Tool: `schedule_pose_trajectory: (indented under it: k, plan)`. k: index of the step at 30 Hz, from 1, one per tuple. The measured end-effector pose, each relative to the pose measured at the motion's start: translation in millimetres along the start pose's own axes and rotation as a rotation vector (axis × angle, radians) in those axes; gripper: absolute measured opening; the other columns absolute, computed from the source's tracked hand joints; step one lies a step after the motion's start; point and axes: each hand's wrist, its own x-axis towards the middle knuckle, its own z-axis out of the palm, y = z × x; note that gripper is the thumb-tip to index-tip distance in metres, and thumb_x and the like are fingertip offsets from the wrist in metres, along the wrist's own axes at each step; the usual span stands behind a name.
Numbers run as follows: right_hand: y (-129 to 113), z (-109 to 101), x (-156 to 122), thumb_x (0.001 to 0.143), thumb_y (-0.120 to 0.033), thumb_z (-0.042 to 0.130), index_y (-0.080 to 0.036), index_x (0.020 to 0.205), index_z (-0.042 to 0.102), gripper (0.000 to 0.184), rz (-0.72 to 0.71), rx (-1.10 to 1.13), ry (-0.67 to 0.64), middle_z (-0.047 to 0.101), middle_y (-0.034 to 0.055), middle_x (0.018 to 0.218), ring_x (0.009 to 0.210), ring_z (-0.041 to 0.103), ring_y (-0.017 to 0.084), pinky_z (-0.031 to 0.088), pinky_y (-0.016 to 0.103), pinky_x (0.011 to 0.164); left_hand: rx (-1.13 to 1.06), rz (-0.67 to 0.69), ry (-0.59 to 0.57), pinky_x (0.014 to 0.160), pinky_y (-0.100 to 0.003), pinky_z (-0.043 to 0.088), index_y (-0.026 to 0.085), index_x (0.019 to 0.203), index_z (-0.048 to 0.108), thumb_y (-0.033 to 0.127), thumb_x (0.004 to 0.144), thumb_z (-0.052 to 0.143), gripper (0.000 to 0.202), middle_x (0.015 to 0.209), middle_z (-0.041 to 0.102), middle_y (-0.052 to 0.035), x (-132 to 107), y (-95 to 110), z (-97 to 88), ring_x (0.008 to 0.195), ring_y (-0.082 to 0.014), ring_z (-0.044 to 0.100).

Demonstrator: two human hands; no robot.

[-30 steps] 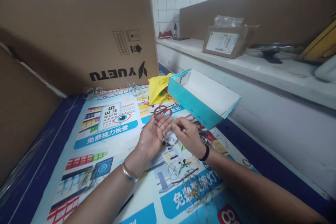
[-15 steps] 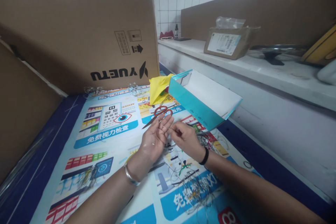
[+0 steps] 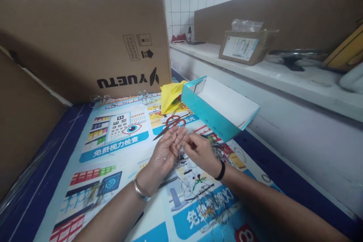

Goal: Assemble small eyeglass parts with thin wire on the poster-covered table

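Note:
My left hand (image 3: 167, 151) lies palm up over the printed sheet (image 3: 113, 174), fingers stretched out. A tiny pale glint shows on its palm, too small to name. Against its fingers, my right hand (image 3: 200, 152) is closed in a pinch; what it grips, if anything, is too small to make out. Just beyond the left fingertips are scissors (image 3: 173, 121) with red handles, blades pointing left. A tangle of thin wire-like pieces (image 3: 211, 208) is spread below the right hand, and another cluster (image 3: 222, 153) sits beside the right wrist, partly hidden.
An open teal box (image 3: 210, 115) with a white inside stands behind the right hand, beside a yellow cloth or bag (image 3: 170, 96). A large cardboard box (image 3: 85, 41) walls off the back left. Along the right runs a white shelf (image 3: 210, 51) bearing a small carton (image 3: 246, 47).
Both hands keep nearly the same pose, with the right still pinched at the left fingers. The whole view has shifted very slightly.

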Motion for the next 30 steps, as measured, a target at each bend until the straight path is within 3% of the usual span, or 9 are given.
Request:
schedule_pose_trajectory:
  k: [7,13,19,30]
  plan:
    - [-7,-1,0,0.081,-0.022,0.051,-0.018,0.068,0.05,0.014,-0.034,0.005,-0.027,0.049,-0.0029,0.061,0.056,0.043,0.009,0.032,0.021,0.055,-0.133,-0.035,0.039,0.087,-0.027,0.05,0.009,0.106,0.056,-0.004,0.075,0.04,0.037,0.118,0.061,-0.014,0,4,3.3,0.112,-0.0204,0.057]
    - [-8,1,-2,0.081,-0.02,0.05,-0.018,0.065,0.047,0.016,-0.099,-0.06,-0.042,0.046,-0.0031,0.058,0.055,0.041,0.009,0.03,0.022,0.054,-0.243,-0.036,0.158,0.087,-0.03,0.05,0.008,0.096,0.06,0.014,0.089,0.036,0.026,0.101,0.069,-0.0129,-1,5,10.1,0.101,-0.0199,0.063]
    - [-10,1,-5,0.082,-0.02,0.05,-0.019,0.066,0.047,0.016,-0.117,-0.128,-0.05,0.045,-0.0032,0.058,0.055,0.041,0.009,0.03,0.022,0.055,-0.295,-0.005,0.085,0.095,-0.036,0.045,0.008,0.099,0.062,0.033,0.094,0.031,0.04,0.106,0.068,-0.0136,-2,3,10.5,0.105,-0.0221,0.061]
    - [-9,2,-5,0.085,-0.026,0.048,-0.019,0.065,0.046,0.021,-0.104,-0.193,-0.051,0.047,-0.0019,0.059,0.056,0.042,0.01,0.03,0.023,0.055,-0.305,0.005,0.074,0.097,-0.036,0.042,0.01,0.107,0.059,0.036,0.093,0.036,0.038,0.108,0.067,-0.0137,-5,-2,11.7,0.114,-0.0234,0.055]
